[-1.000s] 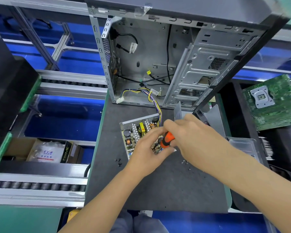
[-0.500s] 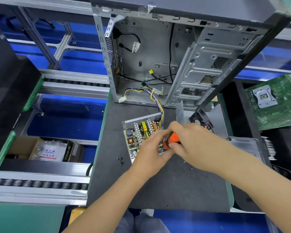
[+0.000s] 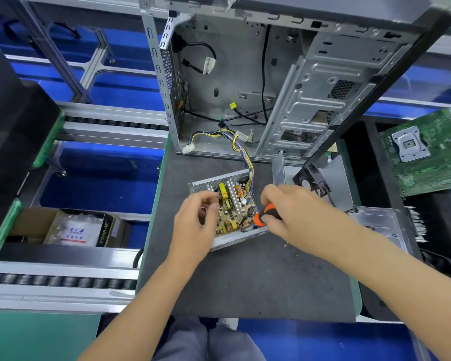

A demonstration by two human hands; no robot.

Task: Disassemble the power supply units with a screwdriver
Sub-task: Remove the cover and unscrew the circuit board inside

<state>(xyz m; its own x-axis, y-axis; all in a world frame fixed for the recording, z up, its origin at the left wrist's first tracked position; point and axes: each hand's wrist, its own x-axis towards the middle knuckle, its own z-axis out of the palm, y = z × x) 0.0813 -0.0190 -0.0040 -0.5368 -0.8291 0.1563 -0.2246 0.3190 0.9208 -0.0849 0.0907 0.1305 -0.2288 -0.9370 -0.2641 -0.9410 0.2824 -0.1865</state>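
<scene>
Screwdriver (image 3: 267, 217): orange handle w/ black grip. PSU (image 3: 235, 204): silver perforated casing, tan board, yellow + orange components. Wire bundle (image 3: 241, 149): yellow/purple/black, white connector. PC case (image 3: 310, 100): bare grey metal, black trim. Surface (image 3: 245, 280): dark grey mat, green edge. Motherboard (image 3: 425, 152): green, silver socket.

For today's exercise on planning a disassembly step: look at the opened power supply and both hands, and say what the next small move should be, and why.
Probably keep turning the orange-handled screwdriver, since the right hand grips it with its tip down at the circuit board's near right corner, while the left hand steadies the power supply's metal tray. The board sits in the tray, so a mounting screw likely remains; the screw itself is hidden.
</scene>
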